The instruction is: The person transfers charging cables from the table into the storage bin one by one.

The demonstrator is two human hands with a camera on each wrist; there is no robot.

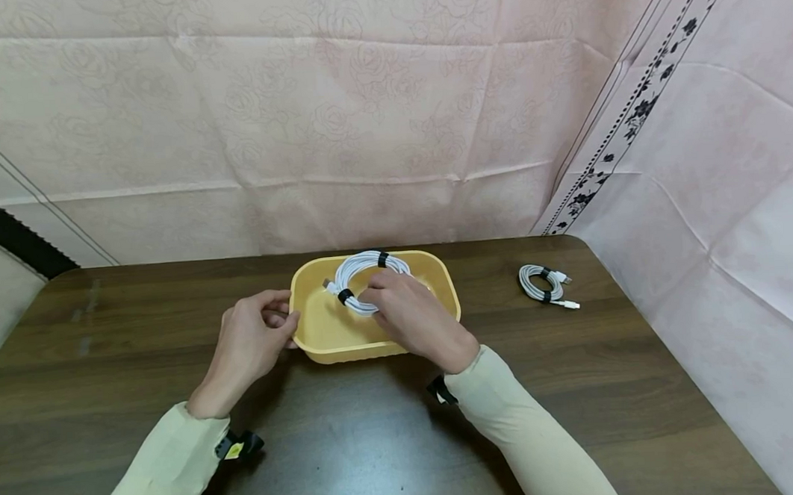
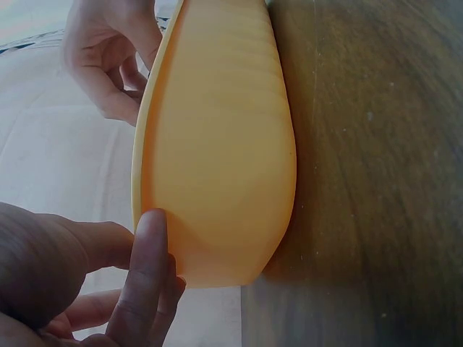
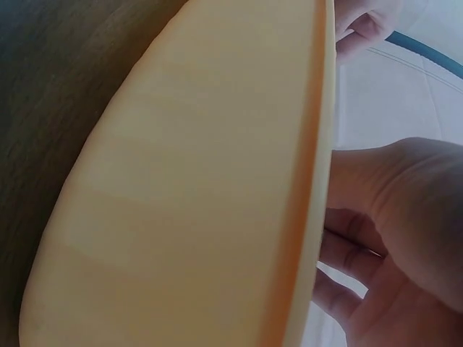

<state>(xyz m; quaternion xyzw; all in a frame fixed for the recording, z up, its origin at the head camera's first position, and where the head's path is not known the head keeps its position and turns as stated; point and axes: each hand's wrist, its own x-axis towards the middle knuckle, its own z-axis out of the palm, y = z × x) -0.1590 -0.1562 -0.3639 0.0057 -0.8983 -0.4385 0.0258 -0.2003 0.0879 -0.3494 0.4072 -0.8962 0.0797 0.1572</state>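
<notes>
The left hand (image 1: 249, 337) pinches the left rim of the yellow tray (image 1: 320, 326) between thumb and fingers. The right hand (image 1: 416, 314) reaches over the tray's near right side, its curled fingers gripping a large coiled white cable (image 1: 352, 267) inside the rim. That hand covers the coil's near right part, and in the right wrist view the tray wall hides its fingertips. Two black straps (image 1: 383, 259) bind the coil, and a plug (image 1: 329, 284) sticks out toward the left hand. Around both forearms are pale sleeves (image 1: 534, 435), with dark wrist devices below the hands. Well apart, to the tray's right, a smaller coiled cable (image 1: 525, 282) lies on the brown tabletop (image 1: 346, 444), both connectors pointing right. Beyond the far edge hangs a creased pink cloth (image 1: 336, 116) with a black floral border (image 1: 645, 107) at right
</notes>
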